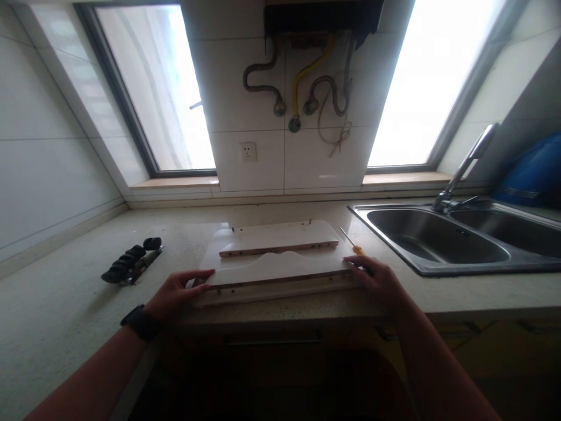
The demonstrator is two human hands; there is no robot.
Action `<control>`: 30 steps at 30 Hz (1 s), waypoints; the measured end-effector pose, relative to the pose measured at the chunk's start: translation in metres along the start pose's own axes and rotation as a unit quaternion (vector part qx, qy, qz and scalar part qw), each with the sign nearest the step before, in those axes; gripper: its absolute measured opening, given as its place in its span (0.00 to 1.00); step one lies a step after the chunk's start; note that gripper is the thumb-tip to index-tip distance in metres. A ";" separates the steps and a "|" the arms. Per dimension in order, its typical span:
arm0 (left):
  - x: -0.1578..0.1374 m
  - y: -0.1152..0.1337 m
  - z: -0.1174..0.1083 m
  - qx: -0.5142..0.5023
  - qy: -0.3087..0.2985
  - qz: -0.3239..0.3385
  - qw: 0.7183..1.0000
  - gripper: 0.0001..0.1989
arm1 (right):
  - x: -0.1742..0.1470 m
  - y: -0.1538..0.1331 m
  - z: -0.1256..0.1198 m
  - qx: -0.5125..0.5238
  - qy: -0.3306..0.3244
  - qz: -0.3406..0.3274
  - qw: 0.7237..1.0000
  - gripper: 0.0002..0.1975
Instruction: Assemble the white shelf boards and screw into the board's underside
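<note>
A white board with a wavy upper edge (pixel 272 270) lies near the counter's front edge. At its left end, my left hand (pixel 177 292) has thumb and fingers closed on it. My right hand (pixel 377 279) pinches the opposite end. Behind that board lie a narrow white strip (pixel 280 248) with a brownish edge and a larger white panel (pixel 263 234) with small holes. Another pale board (pixel 289 290) shows below the wavy one. A screwdriver with a yellow handle (pixel 358 250) rests just beyond my right fingers, its shaft pointing toward the wall.
Several black rounded pieces (pixel 125 266) lie in a row on the counter (pixel 65 292) at left. On the right is a double-bowl steel sink (pixel 421 272) with a tall faucet (pixel 467 164). Hoses (pixel 298 82) hang on the wall above a socket (pixel 248 152). Something blue (pixel 532 172) stands far right.
</note>
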State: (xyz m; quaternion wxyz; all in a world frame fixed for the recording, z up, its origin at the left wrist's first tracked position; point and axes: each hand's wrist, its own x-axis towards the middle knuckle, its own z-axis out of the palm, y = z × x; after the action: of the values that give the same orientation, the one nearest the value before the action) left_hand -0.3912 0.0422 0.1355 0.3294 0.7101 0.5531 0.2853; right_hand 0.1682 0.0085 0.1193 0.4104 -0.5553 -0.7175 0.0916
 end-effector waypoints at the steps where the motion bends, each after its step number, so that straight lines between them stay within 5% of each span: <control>1: 0.000 0.000 0.000 -0.010 -0.001 -0.003 1.000 0.32 | 0.000 -0.001 0.000 0.003 0.001 0.001 1.000 0.16; 30: -0.003 0.025 0.006 -0.058 -0.010 -0.005 0.998 0.31 | 0.001 -0.007 0.001 0.059 0.009 0.050 0.997 0.20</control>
State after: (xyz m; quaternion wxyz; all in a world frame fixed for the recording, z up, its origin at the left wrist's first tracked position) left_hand -0.3723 0.0343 0.1509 0.3768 0.6899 0.5357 0.3084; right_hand 0.1625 0.0071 0.1226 0.4439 -0.5663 -0.6783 0.1491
